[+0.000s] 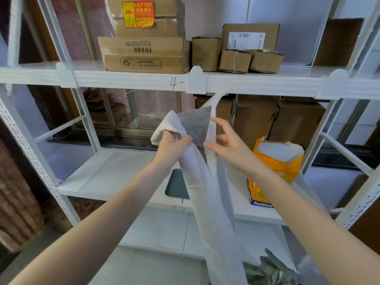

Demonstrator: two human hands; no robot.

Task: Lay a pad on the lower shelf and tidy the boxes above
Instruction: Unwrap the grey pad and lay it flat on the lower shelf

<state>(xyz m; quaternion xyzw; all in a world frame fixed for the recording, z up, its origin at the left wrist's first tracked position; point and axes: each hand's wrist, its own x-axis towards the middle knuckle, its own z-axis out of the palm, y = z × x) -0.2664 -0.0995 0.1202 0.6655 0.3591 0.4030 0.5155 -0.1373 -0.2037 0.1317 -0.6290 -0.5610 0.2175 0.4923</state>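
Observation:
A white pad (213,194) with a grey inner face hangs folded in front of the lower shelf (107,173). My left hand (172,144) grips its bunched top edge. My right hand (224,140) is beside it, fingers spread, pinching a fold of the same pad. On the upper shelf (131,79) stand cardboard boxes: a large "THANK YOU" box (144,55) with a "KEEP DRY" box (148,16) on top, an upright box (205,53), a labelled box (249,37) and two small boxes (235,60) (266,60) in front.
An orange pad bag (275,171), torn open, stands on the lower shelf at right. A dark green flat object (176,186) lies on that shelf behind the pad. Brown boxes (277,120) fill the back right. White rack uprights (26,145) frame both sides. Green cloth (271,270) lies below.

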